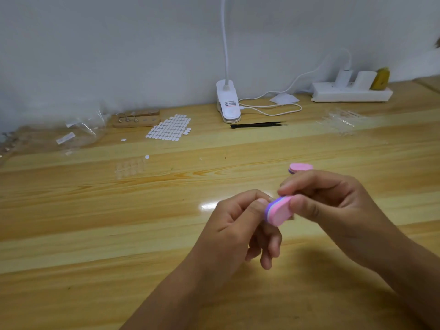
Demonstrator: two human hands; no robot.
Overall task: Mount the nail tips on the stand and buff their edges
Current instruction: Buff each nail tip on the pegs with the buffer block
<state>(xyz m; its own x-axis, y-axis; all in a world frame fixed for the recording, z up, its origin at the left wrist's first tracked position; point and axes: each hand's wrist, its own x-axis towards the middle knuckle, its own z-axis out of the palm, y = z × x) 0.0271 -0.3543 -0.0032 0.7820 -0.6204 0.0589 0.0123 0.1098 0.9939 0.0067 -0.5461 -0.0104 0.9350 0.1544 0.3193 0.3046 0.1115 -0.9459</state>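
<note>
1. Table (pixel 95 222): light wood with a glossy top, set against a pale wall. It carries every item below.

2. Hands: both are raised above the near centre of the table and meet there. The right hand (pixel 333 198) grips a buffer block (pixel 278 211) between thumb and forefinger. The left hand (pixel 238 225) has its thumb and forefinger pressed together against the purple edge of that block. Whatever lies between them is too small to make out, so it cannot be told whether this hand grasps anything. Its other fingers hang curled below.

3. Power strip (pixel 350 92): white, at the far right against the wall, with plugs inserted.

4. Clip lamp (pixel 228 103): white, at the far centre, with its cable looped beside it.

5. Plastic bags (pixel 81 132): clear, far left.

6. Adhesive tab sheet (pixel 170 128): rows of white ovals, lying flat just right of the stand.

7. Stand (pixel 135 119): a wooden block at the far left-centre, near the wall, well apart from the hands.

8. Tweezers (pixel 257 125): black, lying flat just in front of the lamp.

9. Nail tips (pixel 130 166): a clear group on the table, left of centre, between the stand and the hands.

10. Second buffer block (pixel 300 167): pink, lying on the table just beyond the right hand.
</note>
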